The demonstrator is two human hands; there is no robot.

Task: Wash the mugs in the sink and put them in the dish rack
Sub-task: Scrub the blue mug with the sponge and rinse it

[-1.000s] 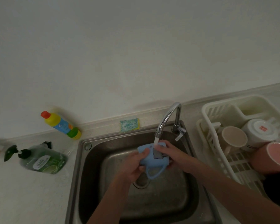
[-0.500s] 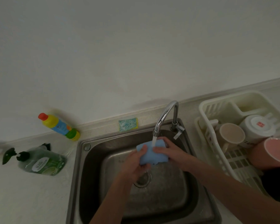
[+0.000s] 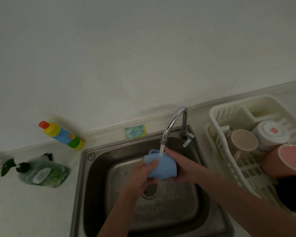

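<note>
Two hands grasp one light-blue mug point(image 3: 161, 165): it is gripped by the left hand point(image 3: 142, 178) at 7 o'clock and the right hand point(image 3: 179, 165) at 3, under the faucet point(image 3: 173, 124) stream, above the sink point(image 3: 202, 199).

Countertop point(image 3: 32, 211), bottles point(image 3: 61, 134), sponge point(image 3: 134, 132), rack point(image 3: 217, 134)

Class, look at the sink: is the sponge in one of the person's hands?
No: the sponge lies on the counter behind the sink; both hands hold the blue mug.

brushed steel sink point(image 3: 99, 168), glossy chrome faucet point(image 3: 173, 119), plastic rack point(image 3: 217, 134).
</note>
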